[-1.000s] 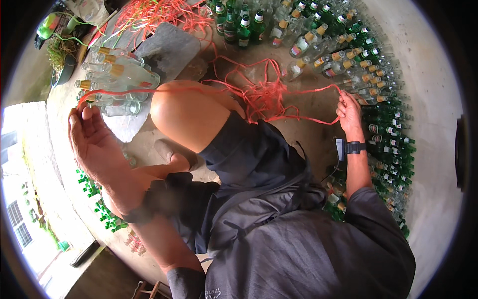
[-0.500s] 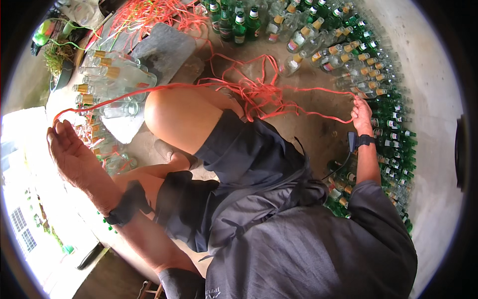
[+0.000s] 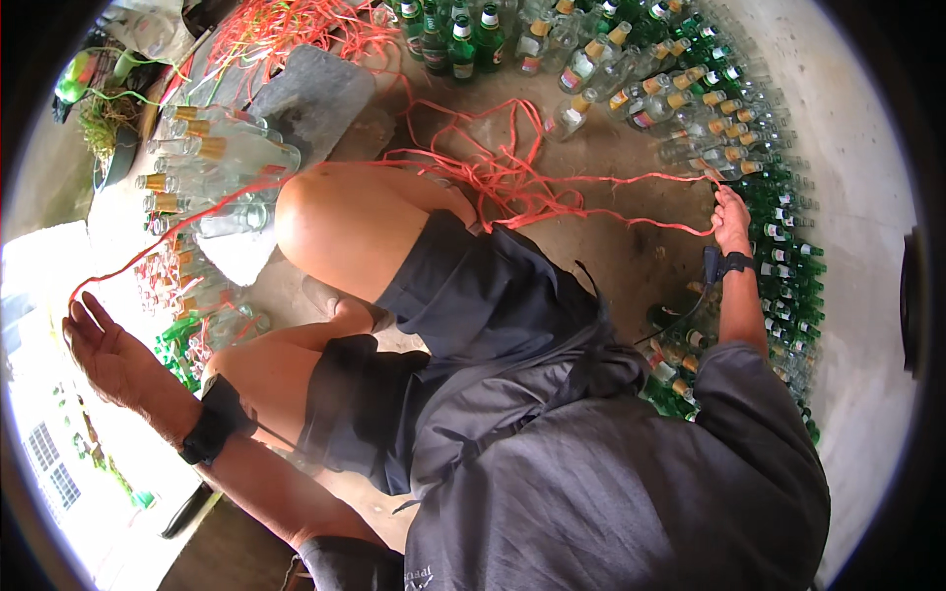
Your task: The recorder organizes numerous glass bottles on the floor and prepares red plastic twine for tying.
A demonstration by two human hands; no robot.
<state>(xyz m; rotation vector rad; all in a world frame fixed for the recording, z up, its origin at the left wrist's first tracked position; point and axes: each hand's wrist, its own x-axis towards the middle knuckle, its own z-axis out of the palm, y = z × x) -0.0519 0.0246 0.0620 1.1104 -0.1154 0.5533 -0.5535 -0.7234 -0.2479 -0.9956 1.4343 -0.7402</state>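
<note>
A loose tangle of red plastic twine [image 3: 512, 182] lies on the floor beyond my raised knee. One strand stretches left from it, over the knee, to my left hand [image 3: 110, 357]. That strand meets the fingertips, which pinch it while other fingers stay extended. Far to the right, my right hand [image 3: 731, 219] is closed around the twine, and two strands run from it back to the tangle. Both wrists wear black bands. Rows of green bottles stand close beside the right hand.
Clear glass bottles [image 3: 222, 148] lie stacked at the left, near a grey slab [image 3: 313, 94]. A heap of red twine [image 3: 296, 30] sits at the back. Upright green bottles [image 3: 461, 49] stand at the far side. A pale wall [image 3: 857, 295] curves along the right.
My left hand has moved outward to the left and lower, drawing its strand farther from the tangle. The right hand has shifted slightly right, still gripping the twine.
</note>
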